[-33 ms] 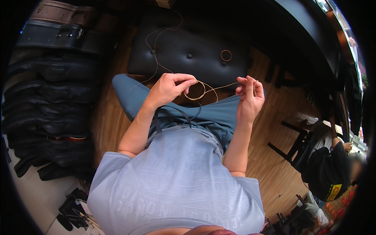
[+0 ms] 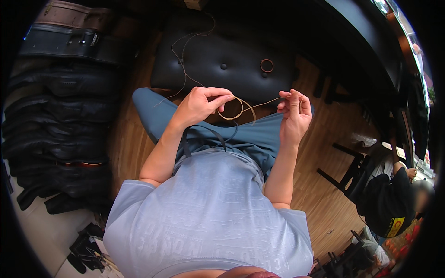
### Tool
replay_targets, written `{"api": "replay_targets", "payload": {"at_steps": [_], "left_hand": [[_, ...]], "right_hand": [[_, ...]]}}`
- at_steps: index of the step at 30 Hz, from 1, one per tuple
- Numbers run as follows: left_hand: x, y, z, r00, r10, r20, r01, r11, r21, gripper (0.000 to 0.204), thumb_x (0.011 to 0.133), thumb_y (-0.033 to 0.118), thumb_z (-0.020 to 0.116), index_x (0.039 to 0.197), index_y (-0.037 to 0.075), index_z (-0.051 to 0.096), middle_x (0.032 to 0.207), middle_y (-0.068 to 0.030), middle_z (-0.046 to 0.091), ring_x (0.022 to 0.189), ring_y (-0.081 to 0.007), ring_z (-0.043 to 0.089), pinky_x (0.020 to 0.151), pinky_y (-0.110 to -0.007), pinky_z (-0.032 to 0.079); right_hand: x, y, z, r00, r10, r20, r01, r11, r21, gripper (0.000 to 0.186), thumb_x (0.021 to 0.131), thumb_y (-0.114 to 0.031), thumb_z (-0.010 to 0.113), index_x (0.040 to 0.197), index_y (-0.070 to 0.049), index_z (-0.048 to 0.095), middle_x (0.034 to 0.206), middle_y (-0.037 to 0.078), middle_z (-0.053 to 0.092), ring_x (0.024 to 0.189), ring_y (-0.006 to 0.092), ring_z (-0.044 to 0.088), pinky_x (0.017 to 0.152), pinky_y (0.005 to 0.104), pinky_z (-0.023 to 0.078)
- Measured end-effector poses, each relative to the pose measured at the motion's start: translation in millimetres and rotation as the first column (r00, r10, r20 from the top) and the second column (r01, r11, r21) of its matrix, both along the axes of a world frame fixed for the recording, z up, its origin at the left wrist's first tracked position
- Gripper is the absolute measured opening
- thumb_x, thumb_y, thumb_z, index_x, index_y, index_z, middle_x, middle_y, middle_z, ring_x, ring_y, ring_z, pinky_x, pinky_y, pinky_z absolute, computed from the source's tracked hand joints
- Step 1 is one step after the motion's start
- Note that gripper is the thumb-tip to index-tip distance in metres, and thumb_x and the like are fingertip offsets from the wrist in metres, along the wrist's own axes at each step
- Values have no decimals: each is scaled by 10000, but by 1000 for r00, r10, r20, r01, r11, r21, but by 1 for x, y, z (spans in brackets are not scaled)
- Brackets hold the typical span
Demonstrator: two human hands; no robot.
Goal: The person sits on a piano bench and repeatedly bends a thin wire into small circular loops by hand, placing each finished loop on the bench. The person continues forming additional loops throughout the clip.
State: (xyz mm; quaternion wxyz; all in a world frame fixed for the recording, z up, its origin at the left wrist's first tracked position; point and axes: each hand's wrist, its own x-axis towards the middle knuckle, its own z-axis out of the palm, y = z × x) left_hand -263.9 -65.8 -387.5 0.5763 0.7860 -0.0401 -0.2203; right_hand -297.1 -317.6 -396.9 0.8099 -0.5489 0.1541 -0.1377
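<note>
My left hand [image 2: 205, 104] pinches a thin golden string [image 2: 230, 118] between thumb and fingertips. The string hangs as a small round loop beside that hand. From the loop one strand runs to my right hand [image 2: 295, 116], whose thumb and fingers are closed on it. A thin, loose strand [image 2: 184, 69] trails from the left hand over the padded bench ahead. On the bench lies a small reddish-brown ring-shaped coil [image 2: 267, 66], apart from both hands.
The black buttoned bench [image 2: 199, 51] stands just beyond my knees. Black padded cases [image 2: 69, 120] are lined up on the left, with hard cases [image 2: 58, 41] behind. A dark curved piece of furniture [image 2: 366, 41] rises at the far right. Another person [image 2: 384, 204] is at the right.
The lower part of the string near the loop has shifted slightly left and down. My right hand has moved a touch left; the left hand stays in place.
</note>
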Motion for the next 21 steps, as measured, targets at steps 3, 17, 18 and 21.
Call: {"api": "replay_targets", "payload": {"at_steps": [3, 17, 18, 21], "left_hand": [[0, -2, 3, 998, -58, -33, 57, 998, -20, 211, 962, 251, 680, 1060, 93, 781, 665, -2, 667, 544, -44, 529, 522, -239, 423], [-1, -7, 10, 948, -282, -148, 284, 959, -11, 218, 978, 207, 646, 1106, 58, 742, 764, -51, 669, 596, -117, 661, 565, -258, 530], [-1, -7, 7, 950, -298, -92, 299, 954, 1, 210, 980, 190, 639, 1102, 47, 733, 802, -60, 674, 631, -127, 674, 594, -266, 541], [-2, -7, 3, 942, -331, 52, 329, 943, 48, 186, 982, 141, 621, 1090, 18, 709, 903, -84, 686, 723, -155, 702, 673, -286, 565]], "right_hand": [[-1, 3, -5, 999, 44, 29, -45, 999, 23, 168, 1000, -207, 655, 1043, -46, 662, 945, 108, 741, 665, 91, 616, 593, 217, 481], [-5, 11, 0, 953, 157, -259, -184, 979, -83, 191, 951, -150, 714, 1032, 23, 717, 676, 27, 602, 440, 70, 501, 386, 212, 374], [-6, 9, -1, 945, 165, -283, -205, 972, -118, 194, 949, -156, 717, 1020, 24, 719, 663, 23, 603, 437, 68, 509, 391, 213, 379], [-6, 7, -2, 918, 180, -353, -269, 937, -224, 192, 943, -164, 718, 988, 22, 730, 634, 11, 606, 431, 62, 520, 400, 217, 385]]}}
